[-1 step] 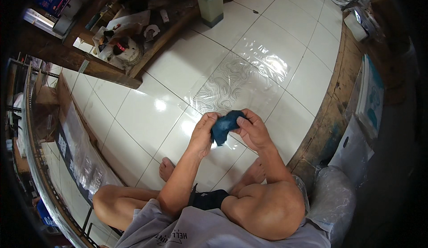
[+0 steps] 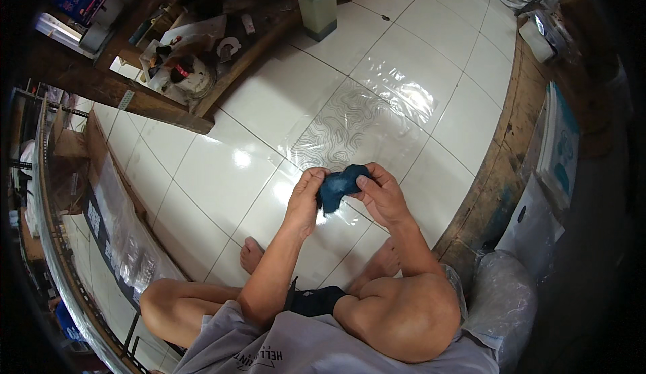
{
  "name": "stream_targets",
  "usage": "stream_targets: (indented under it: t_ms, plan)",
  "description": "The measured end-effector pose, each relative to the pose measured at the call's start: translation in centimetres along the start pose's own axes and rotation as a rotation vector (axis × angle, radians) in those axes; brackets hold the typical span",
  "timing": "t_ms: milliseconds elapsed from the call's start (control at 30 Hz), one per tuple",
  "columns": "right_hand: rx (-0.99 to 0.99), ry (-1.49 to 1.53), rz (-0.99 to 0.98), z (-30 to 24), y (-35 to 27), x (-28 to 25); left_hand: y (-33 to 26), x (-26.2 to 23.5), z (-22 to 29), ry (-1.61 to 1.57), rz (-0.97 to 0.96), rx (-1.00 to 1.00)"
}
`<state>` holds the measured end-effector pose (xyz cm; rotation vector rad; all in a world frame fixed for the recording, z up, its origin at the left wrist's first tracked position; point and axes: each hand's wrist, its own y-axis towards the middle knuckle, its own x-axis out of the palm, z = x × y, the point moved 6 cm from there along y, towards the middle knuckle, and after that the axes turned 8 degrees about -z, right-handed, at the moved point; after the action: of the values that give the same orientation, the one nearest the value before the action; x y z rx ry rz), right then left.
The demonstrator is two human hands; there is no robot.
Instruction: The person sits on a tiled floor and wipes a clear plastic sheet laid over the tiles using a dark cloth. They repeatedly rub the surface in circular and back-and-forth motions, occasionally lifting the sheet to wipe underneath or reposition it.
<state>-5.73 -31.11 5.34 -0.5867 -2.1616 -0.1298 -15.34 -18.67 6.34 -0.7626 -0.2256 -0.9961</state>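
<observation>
Over tiles (image 2: 208,189); fingers (image 2: 313,179) hold blue cloth (image 2: 338,184); wooden edge (image 2: 508,165) apart, right

One fisheye view from the wearer's head, steeply downward, close above the grey shirt (image 2: 350,347), farther from the tiled floor (image 2: 208,165).

Cloth (image 2: 338,185) btwn L hand (image 2: 306,199) & R hand (image 2: 382,199); sheet (image 2: 340,125) on floor (image 2: 202,172) beyond; jug (image 2: 318,12) on floor, just R of shelf (image 2: 249,66); bag (image 2: 505,296) R of R knee (image 2: 417,313).
</observation>
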Motion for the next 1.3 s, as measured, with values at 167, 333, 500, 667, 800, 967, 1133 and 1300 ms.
stream_targets:
  t_ms: [167,333,500,667,800,967,1133,1300]
  plan:
    - [0.0,-0.284,0.134,-0.7,0.3,0.1,0.1,0.2,1.0,0.287,-0.113,-0.021]
    - [-0.013,-0.606,-0.024,-0.8,0.2,1.3,-0.4,0.8,0.0,-0.053,-0.132,-0.051]
    - [-0.111,-0.798,-0.024,-1.7,-0.2,1.7,-0.4,1.0,0.9,-0.04,-0.182,0.053]
    - [-0.09,-0.614,0.117,-2.5,-0.3,3.1,-0.1,0.2,0.7,-0.074,-0.219,0.024]
    - [0.141,-0.759,0.032,-1.8,-0.1,3.8,-0.2,0.4,0.7,-0.082,-0.197,0.052]
    - [0.189,-1.112,0.232,-2.2,-0.3,3.1,-0.2,0.6,0.0,-0.094,-0.087,0.011]
    - [-0.12,-1.168,0.079,-1.4,-0.6,3.6,0.4,-0.5,-3.3,-0.157,-0.108,-0.162]
    - [0.052,-1.079,0.168,0.5,-1.8,1.3,0.7,0.0,-5.4,-0.161,-0.039,-0.236]
